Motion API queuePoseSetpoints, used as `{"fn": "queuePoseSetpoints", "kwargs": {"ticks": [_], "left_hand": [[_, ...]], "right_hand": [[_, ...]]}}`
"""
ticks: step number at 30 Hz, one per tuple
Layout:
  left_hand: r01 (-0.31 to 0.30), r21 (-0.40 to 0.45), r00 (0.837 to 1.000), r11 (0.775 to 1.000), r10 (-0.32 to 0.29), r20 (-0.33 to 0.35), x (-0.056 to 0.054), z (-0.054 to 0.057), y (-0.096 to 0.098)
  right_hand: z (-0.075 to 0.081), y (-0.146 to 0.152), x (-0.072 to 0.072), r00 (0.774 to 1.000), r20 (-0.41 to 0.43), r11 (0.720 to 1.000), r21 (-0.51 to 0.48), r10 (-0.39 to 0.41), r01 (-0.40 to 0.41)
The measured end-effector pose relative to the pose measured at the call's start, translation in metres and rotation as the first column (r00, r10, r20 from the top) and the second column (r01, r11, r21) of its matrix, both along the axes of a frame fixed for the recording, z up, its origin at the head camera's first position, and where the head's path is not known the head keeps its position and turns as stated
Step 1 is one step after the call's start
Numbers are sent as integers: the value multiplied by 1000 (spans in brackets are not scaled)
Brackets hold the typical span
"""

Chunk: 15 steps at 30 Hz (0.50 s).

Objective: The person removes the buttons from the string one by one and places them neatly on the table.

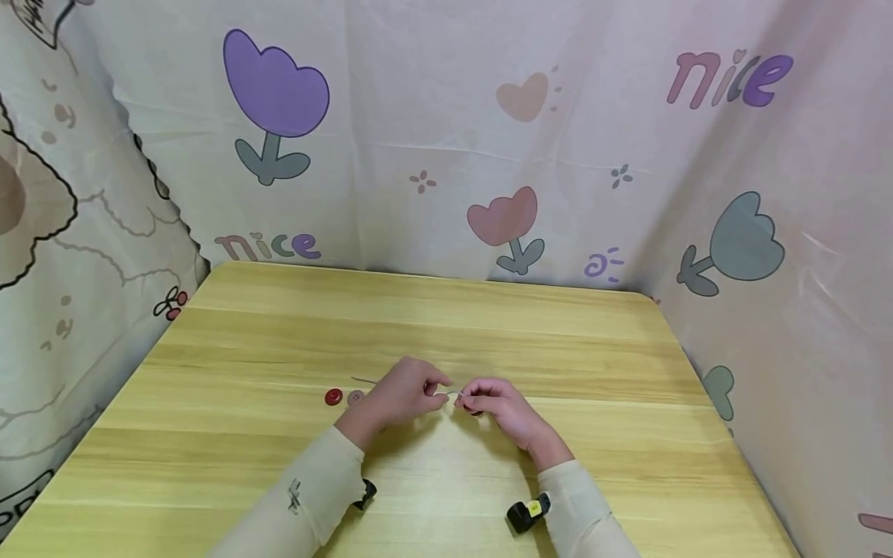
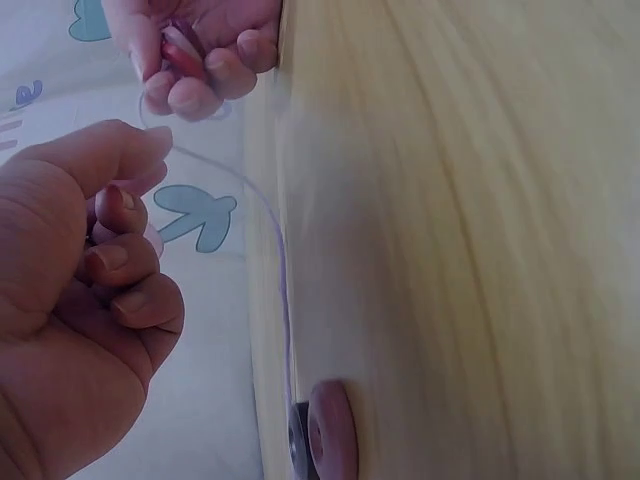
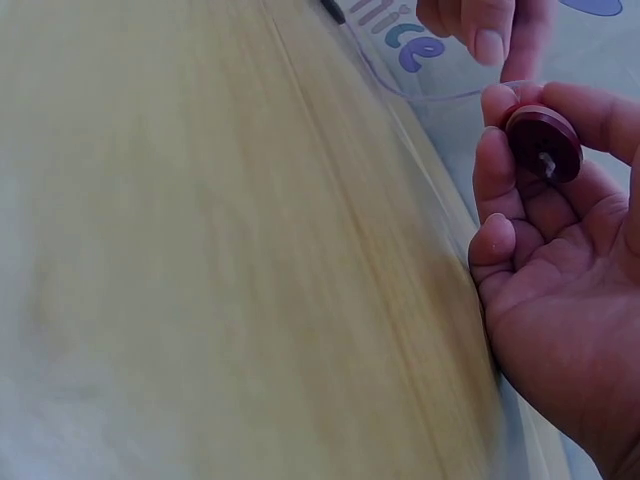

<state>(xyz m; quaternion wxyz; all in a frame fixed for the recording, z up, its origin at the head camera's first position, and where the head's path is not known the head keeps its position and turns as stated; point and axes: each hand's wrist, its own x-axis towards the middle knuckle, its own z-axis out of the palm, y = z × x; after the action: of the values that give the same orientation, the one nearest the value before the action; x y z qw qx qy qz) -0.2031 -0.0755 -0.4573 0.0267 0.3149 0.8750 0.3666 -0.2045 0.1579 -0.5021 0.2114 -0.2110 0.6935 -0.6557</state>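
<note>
My right hand (image 1: 504, 407) pinches a small stack of red and pale buttons (image 2: 182, 50) between thumb and fingers. The outer dark red button (image 3: 543, 145) has a whitish knot at its middle. From the stack a thin pale cord (image 3: 435, 98) runs in a loose curve past my left fingertips, toward a dark stiff tip (image 3: 332, 10). My left hand (image 1: 408, 391) is held just left of the stack, thumb and forefinger apart beside the cord, other fingers curled. On the table left of it lie a red button (image 1: 333, 397) and a pinkish button (image 1: 356, 397).
The light wooden table (image 1: 279, 333) reaches back to a printed curtain (image 1: 418, 116), which also hangs at both sides. Black wrist cameras (image 1: 528, 511) are strapped under both sleeves, low over the tabletop.
</note>
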Motion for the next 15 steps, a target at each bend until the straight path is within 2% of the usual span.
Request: {"fn": "queuePoseSetpoints", "kwargs": {"ticks": [3, 6, 15], "left_hand": [[22, -20, 999, 1000, -23, -37, -3, -1, 3], [26, -26, 999, 999, -27, -43, -4, -1, 5], [-2, -16, 1000, 1000, 2, 15, -2, -4, 7]], "right_hand": [[-1, 0, 0, 1000, 4, 1000, -21, 9, -9], [-1, 0, 0, 1000, 6, 999, -36, 22, -22], [0, 1, 0, 1000, -13, 1000, 28, 10, -10]]}}
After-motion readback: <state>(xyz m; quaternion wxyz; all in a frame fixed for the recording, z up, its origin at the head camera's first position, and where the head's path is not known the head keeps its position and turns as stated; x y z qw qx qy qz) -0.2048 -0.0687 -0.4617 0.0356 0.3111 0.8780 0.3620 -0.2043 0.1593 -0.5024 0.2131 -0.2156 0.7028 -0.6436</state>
